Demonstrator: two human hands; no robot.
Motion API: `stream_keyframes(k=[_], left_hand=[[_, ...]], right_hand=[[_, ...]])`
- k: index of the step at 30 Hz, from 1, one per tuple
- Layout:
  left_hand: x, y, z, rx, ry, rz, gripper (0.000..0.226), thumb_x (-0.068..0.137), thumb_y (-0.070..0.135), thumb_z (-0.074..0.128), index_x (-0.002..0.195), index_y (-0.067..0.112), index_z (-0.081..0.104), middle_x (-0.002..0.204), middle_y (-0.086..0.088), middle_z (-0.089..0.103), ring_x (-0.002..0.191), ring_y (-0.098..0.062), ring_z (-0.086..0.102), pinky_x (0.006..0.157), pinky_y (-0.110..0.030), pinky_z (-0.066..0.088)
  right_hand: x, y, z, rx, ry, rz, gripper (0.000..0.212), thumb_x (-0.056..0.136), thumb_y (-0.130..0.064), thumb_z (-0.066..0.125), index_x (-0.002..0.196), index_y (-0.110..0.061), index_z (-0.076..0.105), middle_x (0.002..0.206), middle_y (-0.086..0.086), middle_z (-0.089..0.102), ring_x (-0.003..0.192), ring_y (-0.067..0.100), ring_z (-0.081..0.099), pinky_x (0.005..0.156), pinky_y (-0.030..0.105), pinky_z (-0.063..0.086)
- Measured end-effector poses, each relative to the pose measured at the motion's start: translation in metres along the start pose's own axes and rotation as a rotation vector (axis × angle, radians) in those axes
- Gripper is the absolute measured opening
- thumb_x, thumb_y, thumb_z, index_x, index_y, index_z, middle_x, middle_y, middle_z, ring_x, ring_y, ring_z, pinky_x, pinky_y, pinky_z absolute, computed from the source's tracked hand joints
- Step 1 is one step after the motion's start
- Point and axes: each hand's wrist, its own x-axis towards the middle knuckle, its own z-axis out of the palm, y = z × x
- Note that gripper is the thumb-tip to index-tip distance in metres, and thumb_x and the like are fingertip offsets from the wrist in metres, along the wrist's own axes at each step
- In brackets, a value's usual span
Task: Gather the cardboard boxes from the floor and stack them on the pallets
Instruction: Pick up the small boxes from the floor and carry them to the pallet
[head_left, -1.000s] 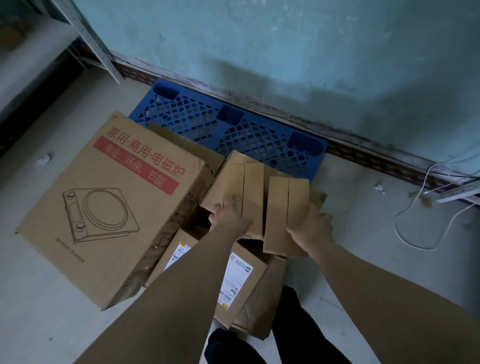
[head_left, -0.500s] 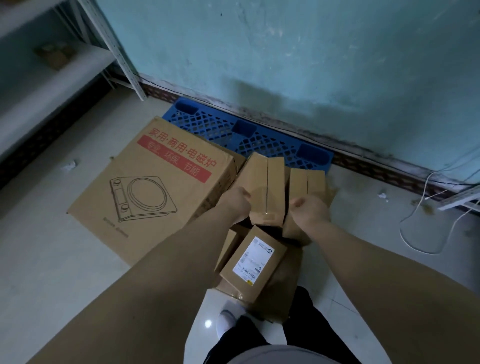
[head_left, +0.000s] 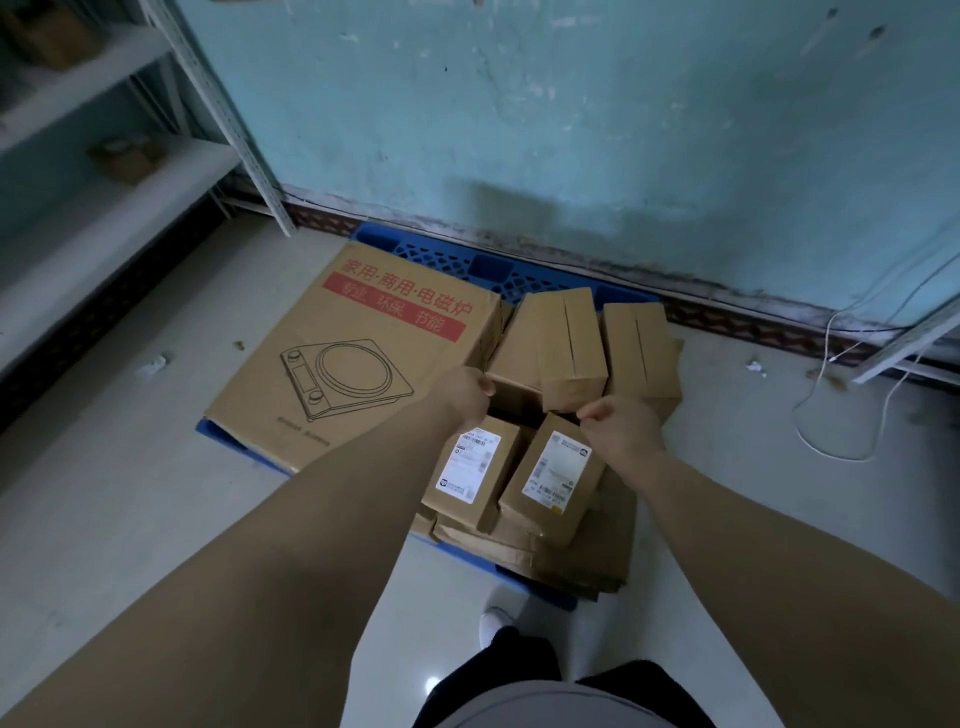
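- One large induction cooker box (head_left: 358, 348), with red print and a line drawing of the cooker, lies flat to the left of both hands, on the blue plastic pallet (head_left: 488, 267).
- Flattened cardboard (head_left: 587, 551) lies under the small boxes, below the hands on the near side.
- Two plain taped boxes stand just beyond the fingers: the left taped box (head_left: 558, 343) and the right taped box (head_left: 641, 343), side by side and touching.
- Two labelled boxes sit just under the wrists: the left labelled box (head_left: 475, 467) and the right labelled box (head_left: 556, 475), each with a white sticker on top.
- The left hand (head_left: 462, 389) is curled at the near left corner of the left taped box, fingers bent, touching its edge.
- The right hand (head_left: 621, 421) is loosely curled with thumb and finger pinched near the bottom edge of the taped boxes; I cannot tell whether it really holds one.
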Motion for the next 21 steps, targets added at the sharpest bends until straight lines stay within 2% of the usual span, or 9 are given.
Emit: stream_keyframes(k=[5,7,9,12,15,17,21], left_hand=[[-0.033,-0.028,0.005,-0.034,0.046,-0.011,0.047,0.088,-0.009,0.032,0.120,0.005,0.063,0.124,-0.015,0.062,0.112,-0.032,0.060,0.098,-0.044,0.050],[-0.053,-0.043,0.009,-0.066,0.062,-0.029,0.041,0.088,-0.006,0.036,0.116,0.005,0.064,0.122,-0.017,0.063,0.112,-0.034,0.060,0.097,-0.044,0.051],[-0.078,-0.059,0.012,-0.117,0.082,-0.051,0.034,0.089,-0.002,0.040,0.112,0.003,0.065,0.121,-0.020,0.063,0.111,-0.038,0.060,0.097,-0.046,0.050],[-0.117,-0.084,0.018,-0.144,0.102,-0.082,0.033,0.090,-0.004,0.039,0.108,0.003,0.067,0.119,-0.022,0.063,0.107,-0.039,0.062,0.094,-0.047,0.052],[-0.161,-0.105,0.024,-0.094,0.090,-0.095,0.037,0.089,-0.004,0.039,0.112,0.004,0.066,0.120,-0.019,0.064,0.109,-0.035,0.062,0.091,-0.041,0.054],[-0.189,-0.118,0.027,-0.048,0.090,-0.102,0.041,0.088,-0.005,0.037,0.113,0.007,0.067,0.119,-0.015,0.065,0.109,-0.032,0.062,0.089,-0.036,0.054],[-0.230,-0.143,0.025,-0.055,0.070,-0.116,0.042,0.090,-0.004,0.035,0.117,0.005,0.066,0.123,-0.017,0.063,0.113,-0.033,0.060,0.095,-0.041,0.052]], right_hand=[[-0.037,0.012,0.004,0.034,-0.014,-0.052,0.012,0.091,-0.016,0.061,0.089,-0.026,0.067,0.102,0.002,0.069,0.094,0.020,0.066,0.072,0.030,0.057],[-0.055,0.018,0.012,0.065,-0.018,-0.079,0.019,0.089,-0.011,0.059,0.082,-0.026,0.067,0.103,0.002,0.069,0.098,0.022,0.065,0.082,0.037,0.057],[-0.076,0.023,0.021,0.064,-0.026,-0.073,0.019,0.090,-0.009,0.057,0.085,-0.020,0.072,0.106,0.004,0.069,0.101,0.025,0.064,0.090,0.042,0.054],[-0.112,0.028,0.039,0.019,-0.027,-0.099,0.021,0.092,-0.012,0.053,0.098,-0.008,0.074,0.104,0.004,0.069,0.101,0.022,0.062,0.092,0.033,0.050],[-0.155,0.031,0.049,0.033,-0.054,-0.124,0.017,0.091,-0.015,0.056,0.094,-0.017,0.073,0.092,-0.008,0.059,0.092,0.011,0.052,0.084,0.021,0.041],[-0.176,0.034,0.058,0.058,-0.085,-0.135,0.016,0.092,-0.017,0.058,0.089,-0.023,0.072,0.093,-0.011,0.058,0.096,0.011,0.053,0.085,0.021,0.041],[-0.209,0.027,0.071,0.045,-0.122,-0.169,0.014,0.092,-0.020,0.061,0.082,-0.028,0.067,0.096,-0.009,0.061,0.103,0.017,0.059,0.091,0.026,0.046]])
